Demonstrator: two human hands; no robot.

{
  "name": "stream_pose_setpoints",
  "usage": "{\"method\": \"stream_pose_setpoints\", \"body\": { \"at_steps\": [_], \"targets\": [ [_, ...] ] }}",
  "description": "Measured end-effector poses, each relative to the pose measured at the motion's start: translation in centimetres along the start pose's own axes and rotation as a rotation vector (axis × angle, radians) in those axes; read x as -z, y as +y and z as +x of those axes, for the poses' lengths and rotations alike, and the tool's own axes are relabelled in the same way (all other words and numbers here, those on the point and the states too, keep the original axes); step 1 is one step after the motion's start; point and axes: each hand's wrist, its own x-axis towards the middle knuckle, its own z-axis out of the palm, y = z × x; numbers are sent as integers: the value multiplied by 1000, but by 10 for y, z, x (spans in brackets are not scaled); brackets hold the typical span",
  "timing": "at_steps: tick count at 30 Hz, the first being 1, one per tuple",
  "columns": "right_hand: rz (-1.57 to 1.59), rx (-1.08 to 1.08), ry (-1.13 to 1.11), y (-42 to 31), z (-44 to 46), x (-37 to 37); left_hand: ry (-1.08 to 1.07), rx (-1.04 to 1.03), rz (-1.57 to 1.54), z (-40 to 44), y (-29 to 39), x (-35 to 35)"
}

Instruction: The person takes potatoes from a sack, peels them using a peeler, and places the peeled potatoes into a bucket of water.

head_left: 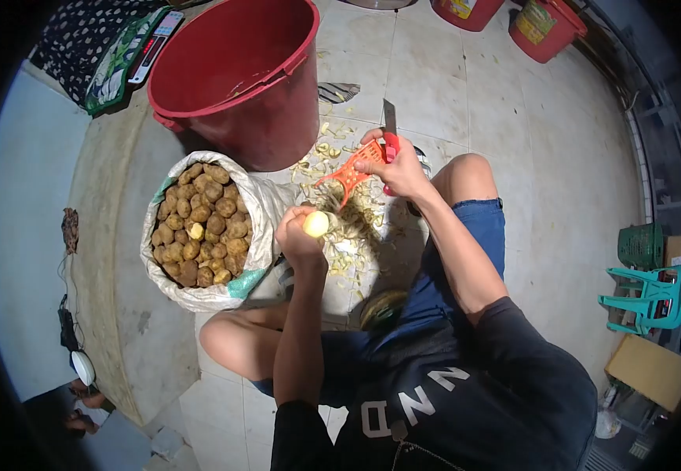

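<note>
My left hand (300, 233) is closed around a peeled yellow potato (316, 224), just right of a white sack (266, 206) full of unpeeled brown potatoes (213, 206). In my right hand (403, 171) are an orange peeler (351, 174) and a red-handled knife (390, 118) with its blade pointing up and away from me. The peeler's forked end points toward the potato, without touching it. Peelings (356, 224) lie scattered on the floor below and between my hands.
A large red tub (254, 129) stands beyond the sack. Two smaller red buckets (466, 11) (543, 31) are at the far right. My bent knees flank the peelings. Teal plastic chairs (654, 298) and a green basket (640, 246) stand at the right edge.
</note>
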Motion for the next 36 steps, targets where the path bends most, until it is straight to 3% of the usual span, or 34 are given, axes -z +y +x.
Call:
{"method": "stream_pose_setpoints", "body": {
  "at_steps": [1,2,3,5,6,10,12,13,14,16,20,22,23,26,28,30,32,34,35,36],
  "targets": [
    [44,-23,-77,-24,-11,-7,-21,153,-128,2,-1,4],
    [46,96,-142,-20,-16,-17,-43,310,-256,3,-3,7],
    [-91,125,-150,-27,-20,-22,-37,159,-352,-1,-4,-6],
    [-245,191,-62,-3,-11,-14,-29,245,-363,-4,-1,-4],
    [-58,109,28,9,-4,-7,-17,321,-375,-3,2,-2],
    [-15,68,22,5,-6,-3,-233,360,-710,1,20,3],
    [53,86,-53,2,-7,-7,170,605,-769,12,26,-15],
    [31,78,-35,4,-7,-9,173,637,-760,20,10,-10],
    [32,79,-39,7,-6,-9,175,634,-761,23,-5,2],
    [4,3,-39,8,-8,-8,-138,643,-770,17,-9,15],
    [-26,15,-37,-6,-11,-16,-23,514,-502,20,-18,12],
    [-28,123,-155,-16,-21,-25,-62,439,-445,11,-8,6],
    [-200,223,-134,-21,-23,-28,-100,367,-384,8,-5,4],
    [18,54,64,4,-2,-10,-42,445,-359,9,-7,2],
    [90,39,30,-7,-5,-13,-59,436,-374,9,-5,3],
    [-171,274,-154,-14,-17,-24,-122,365,-317,6,-1,-4],
    [-295,288,-113,-6,-10,-12,-77,376,-217,-2,10,-10],
    [42,7,28,-16,0,-8,5,393,-170,0,17,-10],
    [121,27,-82,-19,-6,-9,18,417,-163,-2,21,-10],
    [-16,214,-139,-17,-10,-20,19,419,-162,-1,19,-9]
  ]
}}
